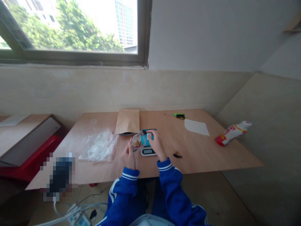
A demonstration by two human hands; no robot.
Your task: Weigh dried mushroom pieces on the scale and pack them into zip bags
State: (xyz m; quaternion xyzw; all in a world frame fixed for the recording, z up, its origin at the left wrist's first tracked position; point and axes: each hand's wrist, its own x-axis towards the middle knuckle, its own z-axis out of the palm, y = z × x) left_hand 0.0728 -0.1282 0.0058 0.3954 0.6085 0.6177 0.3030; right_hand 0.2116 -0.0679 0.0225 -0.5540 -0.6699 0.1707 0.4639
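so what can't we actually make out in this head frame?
- Scale readout: too small to read.
- Contents of the small clear bag held by left hand and right hand: brownish bits, too small to identify.
- Object at the table's front left corner: pixelated.
- Brown paper bag: inside hidden.
- Bottle label: too small to read.

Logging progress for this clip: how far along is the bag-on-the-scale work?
Done: brown bits already sit inside the small clear bag. In hand: left hand and right hand hold that bag over the scale. Left: the pile of clear bags lies untouched beside the kraft pouch.
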